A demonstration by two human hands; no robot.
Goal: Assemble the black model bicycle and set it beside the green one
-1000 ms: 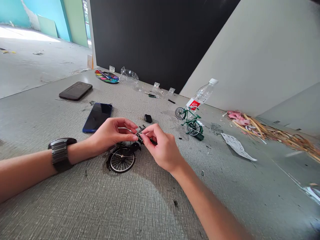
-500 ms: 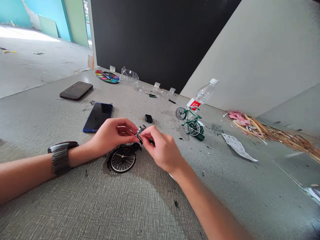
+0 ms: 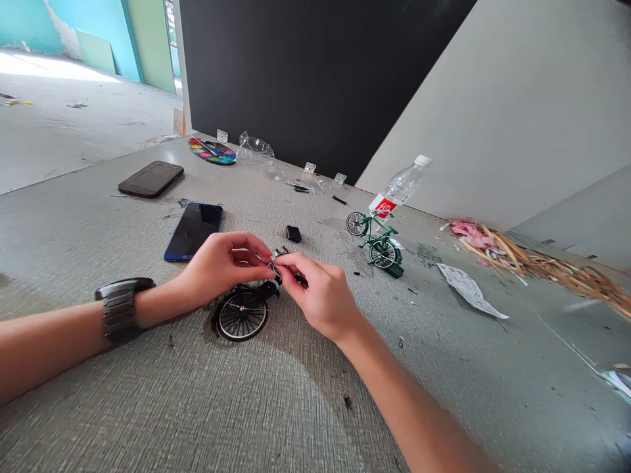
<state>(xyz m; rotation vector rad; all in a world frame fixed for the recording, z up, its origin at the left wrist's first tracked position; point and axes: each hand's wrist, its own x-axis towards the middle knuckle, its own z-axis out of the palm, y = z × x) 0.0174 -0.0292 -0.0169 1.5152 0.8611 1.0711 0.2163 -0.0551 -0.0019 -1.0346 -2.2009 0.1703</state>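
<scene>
A black model bicycle (image 3: 242,314) stands on the grey textured table in front of me, its spoked wheel facing me. My left hand (image 3: 231,263), with a dark watch on its wrist, pinches a part near the front of the bicycle. From the other side, my right hand (image 3: 318,289) pinches at the same spot, its thumb and forefinger almost touching my left fingertips. My fingers cover most of the bicycle's front end, and any small piece between them cannot be made out. A small black block (image 3: 293,234) lies just beyond my hands.
Two phones, one blue-edged (image 3: 193,231) and one dark (image 3: 150,179), lie to the left. A green model bicycle (image 3: 377,240) stands by a clear bottle (image 3: 401,184) on the right. A paint palette (image 3: 211,151), a paper sheet (image 3: 470,289) and dry strips (image 3: 532,263) lie farther off.
My right fingertips have shifted slightly left, closer to my left fingertips. The bicycle and my left hand have stayed put.
</scene>
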